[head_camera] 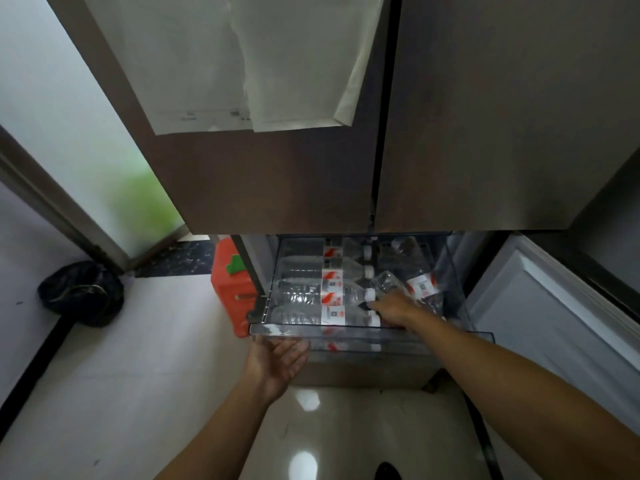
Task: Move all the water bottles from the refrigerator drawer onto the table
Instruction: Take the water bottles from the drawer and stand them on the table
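The clear refrigerator drawer (346, 332) is pulled out below the brown fridge doors. Several clear water bottles with red and white labels (311, 294) lie on their sides inside it, caps toward the middle. My right hand (393, 308) reaches into the drawer's right half, its fingers closed around a tilted bottle (412, 284) there. My left hand (277, 363) is below the drawer's front left edge, palm up, fingers apart, holding nothing. The table is not in view.
A red container (230, 289) stands on the floor left of the drawer. A dark bag (81, 292) lies by the left wall. The open lower fridge door (554, 327) is at the right. White papers (242, 64) hang on the upper door.
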Available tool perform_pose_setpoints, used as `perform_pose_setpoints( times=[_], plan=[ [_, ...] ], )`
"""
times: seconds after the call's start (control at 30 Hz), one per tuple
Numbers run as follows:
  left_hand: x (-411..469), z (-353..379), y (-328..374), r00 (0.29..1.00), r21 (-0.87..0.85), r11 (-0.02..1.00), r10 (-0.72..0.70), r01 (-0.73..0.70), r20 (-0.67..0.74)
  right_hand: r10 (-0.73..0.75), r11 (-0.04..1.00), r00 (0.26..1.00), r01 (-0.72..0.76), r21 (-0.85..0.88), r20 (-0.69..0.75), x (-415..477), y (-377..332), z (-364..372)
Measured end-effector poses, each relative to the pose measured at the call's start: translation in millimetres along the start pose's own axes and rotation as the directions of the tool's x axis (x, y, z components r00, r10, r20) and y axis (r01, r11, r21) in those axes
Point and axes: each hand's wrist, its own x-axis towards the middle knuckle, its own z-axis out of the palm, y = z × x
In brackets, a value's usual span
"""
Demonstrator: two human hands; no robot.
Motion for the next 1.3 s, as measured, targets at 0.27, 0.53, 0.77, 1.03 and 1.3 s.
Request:
perform_pose_setpoints(
  times=[0.27,0.53,0.77,1.03,1.3],
  plan=[
    [-21,-4,17,0.978,0.798,0.596,0.205,-0.089,-0.044,0.051,0.988,0.966,-0.085,0.126,0.253,15,-10,9],
    [-19,41,68,0.791,0.921,0.156,0.575,-0.357,0.209,-0.12,0.945,0.992,0.123,0.302,-0.03,-1,-17,-5],
    [23,95,63,0.715,0.868,-0.263,0.492,-0.421,0.496,-0.214,0.973,0.904,0.23,-0.001,-0.369,-40,1,-95],
    [71,153,4,0.743,0.418,-0.839,0.026,-0.348,0.669,-0.164,0.986,0.846,0.132,-0.099,-0.507,-67,41,-140],
    [93,169,-22,0.776,0.188,-0.954,-0.067,-0.234,0.628,-0.235,0.958,0.832,0.11,-0.267,-0.502,-68,39,-130]
  ],
)
